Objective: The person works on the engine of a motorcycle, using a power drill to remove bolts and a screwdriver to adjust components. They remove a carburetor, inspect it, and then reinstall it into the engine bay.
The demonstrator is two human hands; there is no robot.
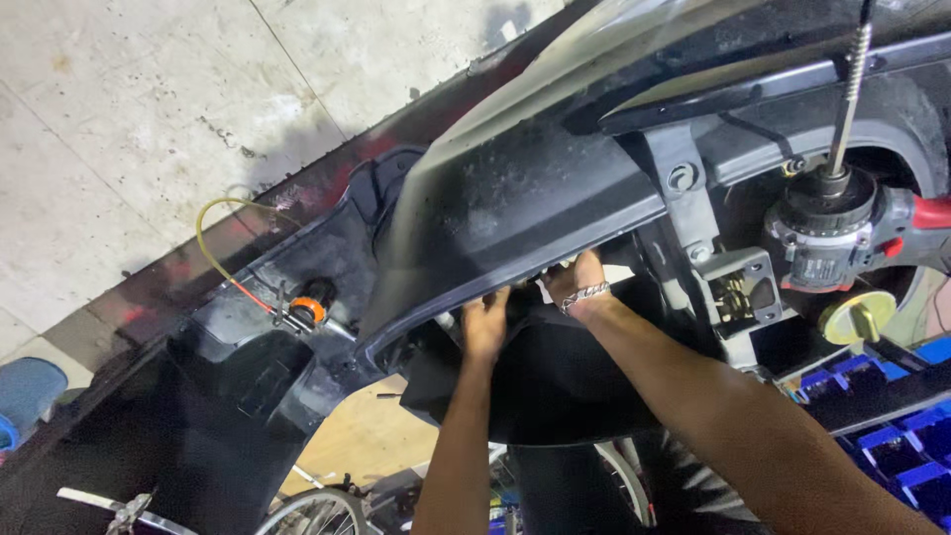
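**Two hands reach under a scooter's black body panel**

Seen from above, a person's left hand [485, 322] and right hand [575, 282] push up under the lower edge of a broad black body panel [515, 198] on a scooter. The fingertips of both hands are hidden behind the panel's rim, so it cannot be told whether they grip anything or merely press against it. A silver chain bracelet [584, 295] circles the right wrist. Below the hands sits a second dark cover [555, 381], its curved top just beneath the panel's edge.

The panel's surface is dull, dusty and scuffed, catching pale light along its upper slope. To the right of the hands, a grey metal bracket [738, 282] hangs from the frame, and beside it stands the handlebar switch housing [822, 238] with a red grip [931, 211] at the picture's right edge. A spring-wrapped cable [852, 89] rises from it toward the top. At the panel's left end, a yellow wire [213, 253] loops down to an orange-ringed connector [309, 307].

The floor [129, 109] is pale, stained concrete with a joint line crossing it. Blue plastic bins [897, 436] crowd the lower right corner, and a spoked wheel [317, 510] shows along the bottom edge.
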